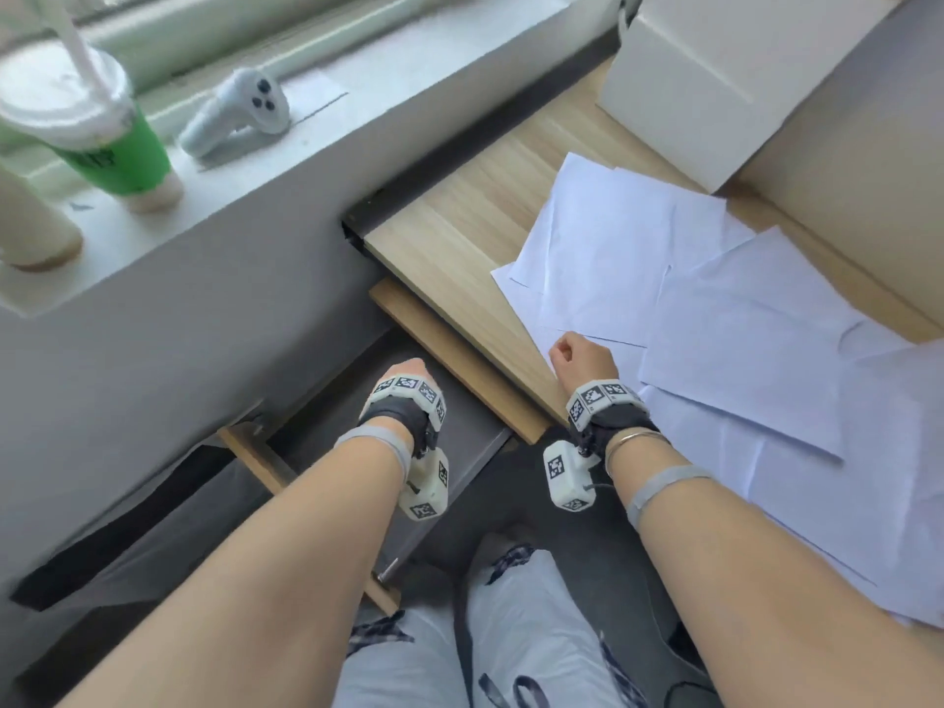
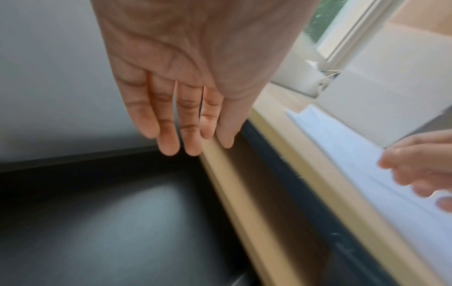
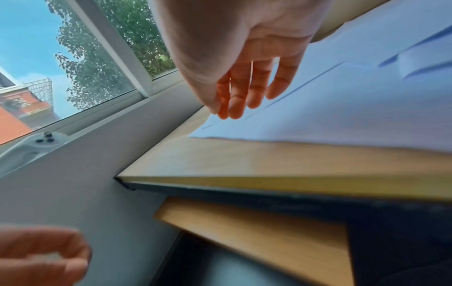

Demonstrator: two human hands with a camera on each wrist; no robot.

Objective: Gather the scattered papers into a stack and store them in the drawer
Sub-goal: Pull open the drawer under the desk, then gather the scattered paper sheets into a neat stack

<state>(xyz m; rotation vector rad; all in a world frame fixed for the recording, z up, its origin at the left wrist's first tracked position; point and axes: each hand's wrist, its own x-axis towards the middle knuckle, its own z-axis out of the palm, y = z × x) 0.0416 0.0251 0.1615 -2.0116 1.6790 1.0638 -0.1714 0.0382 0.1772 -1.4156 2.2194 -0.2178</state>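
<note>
Several white papers [image 1: 613, 237] lie loose and overlapping on the light wooden desk [image 1: 459, 237]. My right hand [image 1: 582, 357] hovers at the desk's near edge over the nearest sheets, its fingers [image 3: 239, 92] relaxed and holding nothing above the papers [image 3: 342, 106]. Below the desk edge the drawer [image 1: 470, 442] stands pulled out, showing a dark grey inside [image 2: 122, 222]. My left hand [image 1: 408, 373] is over the drawer, beside its wooden strip. Its fingers [image 2: 171, 131] are straight and empty. The papers [image 2: 354, 154] and my right hand [image 2: 415, 170] show at the right of the left wrist view.
A green cup with a straw [image 1: 117, 145] and a white controller [image 1: 240, 109] sit on the grey windowsill at the left. A white box [image 1: 715, 69] stands at the back of the desk. My knees [image 1: 511, 631] are below the drawer.
</note>
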